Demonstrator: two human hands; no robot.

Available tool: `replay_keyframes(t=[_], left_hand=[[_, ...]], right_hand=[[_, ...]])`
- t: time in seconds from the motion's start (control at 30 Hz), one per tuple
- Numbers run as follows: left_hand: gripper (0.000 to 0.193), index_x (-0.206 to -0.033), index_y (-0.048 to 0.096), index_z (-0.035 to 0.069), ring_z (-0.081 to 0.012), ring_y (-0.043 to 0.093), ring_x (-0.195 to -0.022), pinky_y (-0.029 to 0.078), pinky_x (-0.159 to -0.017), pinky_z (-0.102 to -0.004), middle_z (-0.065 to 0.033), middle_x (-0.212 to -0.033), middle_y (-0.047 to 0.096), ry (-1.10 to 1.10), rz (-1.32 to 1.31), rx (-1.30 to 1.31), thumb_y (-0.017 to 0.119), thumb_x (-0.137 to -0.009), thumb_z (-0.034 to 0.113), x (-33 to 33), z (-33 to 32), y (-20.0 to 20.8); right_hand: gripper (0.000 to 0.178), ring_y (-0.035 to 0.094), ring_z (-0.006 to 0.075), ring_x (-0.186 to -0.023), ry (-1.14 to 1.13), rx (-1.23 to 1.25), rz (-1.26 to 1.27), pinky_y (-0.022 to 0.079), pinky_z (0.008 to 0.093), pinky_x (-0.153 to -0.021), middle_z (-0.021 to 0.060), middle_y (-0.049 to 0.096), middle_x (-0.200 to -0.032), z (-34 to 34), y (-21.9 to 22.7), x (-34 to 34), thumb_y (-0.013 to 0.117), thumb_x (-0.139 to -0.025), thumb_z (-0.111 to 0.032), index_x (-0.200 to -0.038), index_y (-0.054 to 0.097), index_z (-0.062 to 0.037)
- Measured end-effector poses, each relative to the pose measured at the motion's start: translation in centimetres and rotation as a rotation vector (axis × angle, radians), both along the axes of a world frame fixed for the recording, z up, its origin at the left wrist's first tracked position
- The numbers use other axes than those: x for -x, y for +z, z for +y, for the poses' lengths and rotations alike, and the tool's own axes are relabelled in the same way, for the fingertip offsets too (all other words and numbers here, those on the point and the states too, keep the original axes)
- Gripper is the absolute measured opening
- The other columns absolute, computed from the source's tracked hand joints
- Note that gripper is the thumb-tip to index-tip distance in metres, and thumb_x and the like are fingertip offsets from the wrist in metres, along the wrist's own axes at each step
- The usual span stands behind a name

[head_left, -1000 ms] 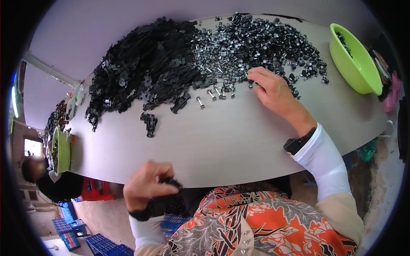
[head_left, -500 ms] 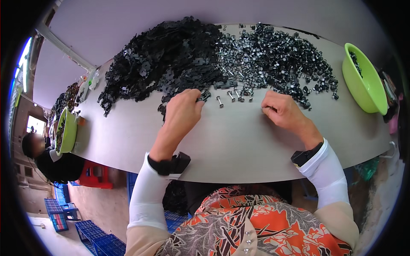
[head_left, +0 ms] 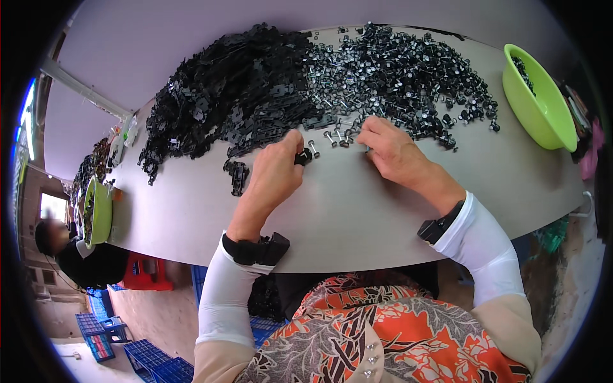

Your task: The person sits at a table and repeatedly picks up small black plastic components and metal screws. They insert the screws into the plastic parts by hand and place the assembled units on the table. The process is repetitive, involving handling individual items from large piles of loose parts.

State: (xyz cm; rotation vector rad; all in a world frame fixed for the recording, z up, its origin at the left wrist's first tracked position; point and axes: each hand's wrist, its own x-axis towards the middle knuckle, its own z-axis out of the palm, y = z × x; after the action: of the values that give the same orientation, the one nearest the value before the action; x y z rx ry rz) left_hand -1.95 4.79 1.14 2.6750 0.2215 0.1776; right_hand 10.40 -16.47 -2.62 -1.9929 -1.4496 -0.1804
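Observation:
My left hand [head_left: 276,171] is closed on a small black plastic piece [head_left: 305,156], which shows past the fingertips. Beside that wrist lie a few similar black plastic pieces [head_left: 237,176], apart from the pile. My right hand [head_left: 394,153] is closed in a pinch; a tiny shiny bit shows under its fingers, too small to name. Between the hands lie several loose wheel axles [head_left: 331,138], short metal pins with dark round ends. Ahead rise a large heap of flat black plastic pieces [head_left: 223,89] and, adjoining it on the right, a heap of wheel axles [head_left: 396,80].
A green basin [head_left: 546,108] with dark parts stands at the table's right edge. Another green basin [head_left: 101,214] is at the far left, near a seated person [head_left: 86,258] and a red stool [head_left: 150,271]. Blue crates [head_left: 150,357] stand on the floor.
My right hand has moved left and farther out, up to the loose wheel axles. The black piece in my left hand now shows more. The whole view has shifted slightly.

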Motion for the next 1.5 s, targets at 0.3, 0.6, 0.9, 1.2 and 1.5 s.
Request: replay_keyframes(t=[0.3,0.6,0.9,1.2,1.5], left_hand=[[0.028,-0.098,0.057,-0.002,-0.0131,0.061,-0.062,0.053,-0.054,-0.0261,-0.0055,-0.082,0.062,-0.069,0.127,1.183,0.069,-0.072,-0.004,-1.8,-2.0,0.5],[0.027,-0.095,0.060,0.003,-0.0114,0.060,-0.059,0.047,-0.052,-0.0231,-0.0032,-0.076,0.063,-0.065,0.315,1.374,0.073,-0.072,0.001,-2.2,-2.2,-2.1],[0.020,-0.096,0.062,0.003,-0.0100,0.057,-0.056,0.043,-0.048,-0.0212,-0.0039,-0.079,0.064,-0.067,0.321,1.610,0.071,-0.082,0.015,-2.0,-2.8,-2.6],[0.015,-0.094,0.062,0.002,-0.0115,0.057,-0.054,0.042,-0.043,-0.0209,-0.0048,-0.078,0.063,-0.091,0.328,1.685,0.067,-0.086,0.015,-1.9,-3.0,-2.6],[0.012,-0.082,0.062,0.004,-0.0106,0.056,-0.052,0.039,-0.043,-0.0200,-0.0073,-0.076,0.065,-0.102,0.286,1.731,0.070,-0.084,0.013,-1.6,-3.0,-2.5]], right_hand=[[0.026,0.054,0.0290,-0.090,-0.016,0.109,0.078,0.046,0.0391,-0.075,0.0097,0.050,-0.092,-0.4,1.3,0.7,0.067,-0.067,0.002,-0.091,0.058,-0.0023],[0.027,0.055,0.0263,-0.083,0.129,-0.270,0.280,0.047,0.0348,-0.071,0.0076,0.053,-0.092,-0.5,2.6,1.8,0.065,-0.068,0.007,-0.091,0.056,-0.0036],[0.025,0.054,0.0251,-0.089,0.086,-0.240,0.247,0.047,0.0338,-0.075,0.0075,0.052,-0.094,0.0,2.0,2.6,0.067,-0.067,0.007,-0.087,0.056,-0.0039],[0.028,0.055,0.0246,-0.091,0.115,-0.197,0.273,0.047,0.0333,-0.075,0.0084,0.051,-0.098,-0.4,2.3,2.9,0.068,-0.065,0.006,-0.087,0.054,-0.0035],[0.037,0.059,0.0272,-0.079,0.068,-0.231,0.130,0.049,0.0352,-0.065,0.0072,0.057,-0.088,-0.3,2.8,3.6,0.072,-0.064,0.005,-0.096,0.056,-0.0060]])
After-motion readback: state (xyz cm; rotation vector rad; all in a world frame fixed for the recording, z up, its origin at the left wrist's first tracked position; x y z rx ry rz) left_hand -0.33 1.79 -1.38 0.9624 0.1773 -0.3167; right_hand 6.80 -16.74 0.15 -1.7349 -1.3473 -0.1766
